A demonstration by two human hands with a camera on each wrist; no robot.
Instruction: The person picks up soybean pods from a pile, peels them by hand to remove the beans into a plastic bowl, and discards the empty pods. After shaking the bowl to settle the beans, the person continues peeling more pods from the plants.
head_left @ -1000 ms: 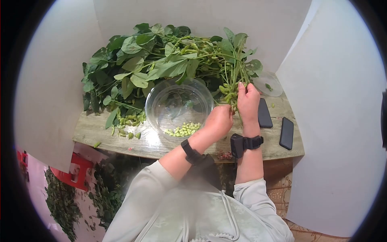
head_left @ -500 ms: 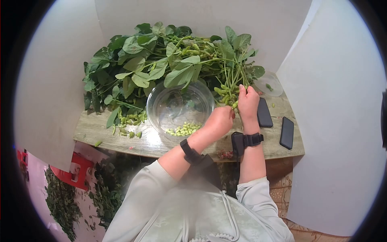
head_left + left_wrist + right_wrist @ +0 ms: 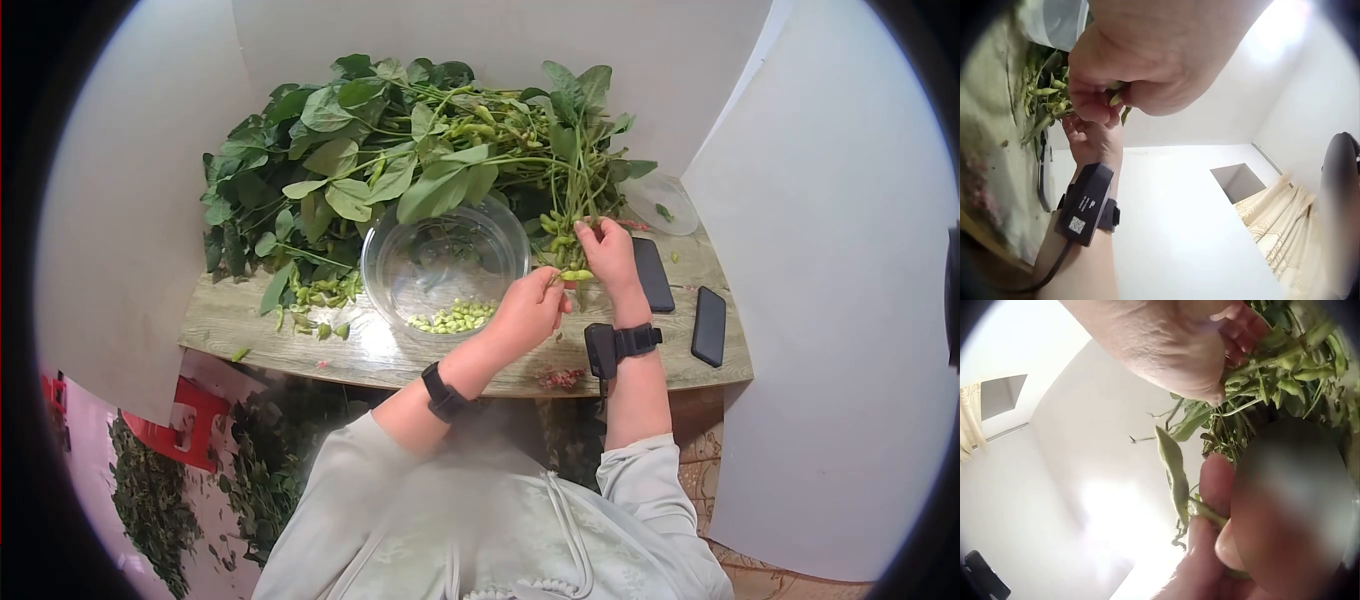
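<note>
My left hand (image 3: 532,308) pinches green soybean pods (image 3: 576,275) between thumb and fingertips. One long pod (image 3: 1174,472) sticks out past its fingers in the right wrist view. Just to the right, my right hand (image 3: 610,258) grips the stems of a soybean plant (image 3: 578,185), whose leafy end points away from me. Clusters of pods (image 3: 1054,94) hang on that plant close to both hands. Left of the hands stands a clear plastic bowl (image 3: 372,262) with shelled green beans (image 3: 452,316) at its near side.
A big heap of leafy soybean plants (image 3: 330,130) fills the back of the table. Loose pods (image 3: 325,290) lie left of the bowl. Two dark phone-like slabs, one nearer (image 3: 708,327) and one farther (image 3: 652,275), lie right, before a clear lid (image 3: 675,212). A red stool (image 3: 195,425) stands below left.
My left hand has drawn back slightly left and down from the plant, with pods now showing at its fingertips. My right hand has shifted a little, and the plant's leafy top has swung.
</note>
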